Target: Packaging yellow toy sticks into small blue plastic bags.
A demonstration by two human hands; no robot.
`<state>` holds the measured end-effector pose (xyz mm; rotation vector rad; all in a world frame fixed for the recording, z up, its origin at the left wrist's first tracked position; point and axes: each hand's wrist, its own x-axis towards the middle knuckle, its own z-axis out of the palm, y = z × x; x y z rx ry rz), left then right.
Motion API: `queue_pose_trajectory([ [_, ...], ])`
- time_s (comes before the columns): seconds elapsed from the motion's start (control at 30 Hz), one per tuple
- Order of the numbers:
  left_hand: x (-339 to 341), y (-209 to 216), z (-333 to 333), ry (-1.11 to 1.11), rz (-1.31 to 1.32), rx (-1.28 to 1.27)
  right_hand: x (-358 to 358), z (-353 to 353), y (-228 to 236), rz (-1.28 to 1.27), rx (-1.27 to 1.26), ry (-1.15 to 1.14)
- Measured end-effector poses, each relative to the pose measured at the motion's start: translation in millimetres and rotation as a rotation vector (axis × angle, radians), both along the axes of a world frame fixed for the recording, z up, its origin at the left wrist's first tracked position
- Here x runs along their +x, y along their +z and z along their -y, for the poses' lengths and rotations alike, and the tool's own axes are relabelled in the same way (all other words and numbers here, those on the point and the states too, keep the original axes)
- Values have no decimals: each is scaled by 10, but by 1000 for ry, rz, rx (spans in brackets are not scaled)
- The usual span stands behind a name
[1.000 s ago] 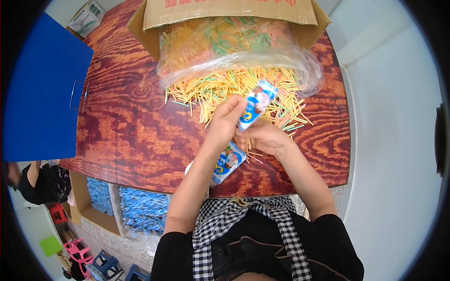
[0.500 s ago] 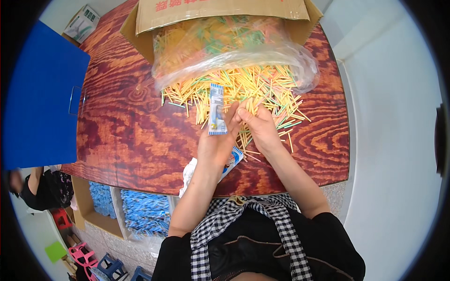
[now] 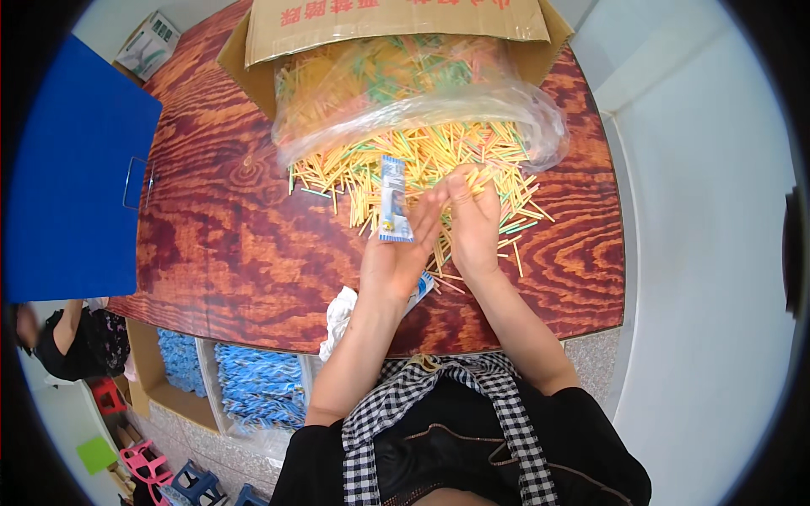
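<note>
My left hand is palm up over the table, with a small blue-and-white packet held near its thumb. Its fingers extend toward my right hand, close beside it. Several thin yellow sticks poke out of the curled fingers of my right hand. Just beyond both hands lies a heap of thin sticks, mostly yellow with some green and pink. Under my left forearm a blue-and-white wrapper is partly hidden, beside a crumpled white tissue.
An open cardboard box with a clear plastic bag of sticks stands at the table's far side. Left are a blue panel and a person's arm. Blue packets fill bins below the table edge. Stools stand lower left.
My right hand has turned more upright and drawn slightly away from my left fingers, keeping the sticks. The left fingers have spread a little; the packet stays in that hand.
</note>
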<state>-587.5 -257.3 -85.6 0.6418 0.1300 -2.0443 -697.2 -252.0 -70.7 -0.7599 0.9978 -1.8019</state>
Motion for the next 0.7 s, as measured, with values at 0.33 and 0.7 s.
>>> queue_pose_trajectory([
  [0.33,-64,-35,-69,-21,-194,-180,22,-103,-112,-100,80,176],
  [0.7,-14,-36,-320,-31,-300,-105,-40,-382,-104,-312,57,206],
])
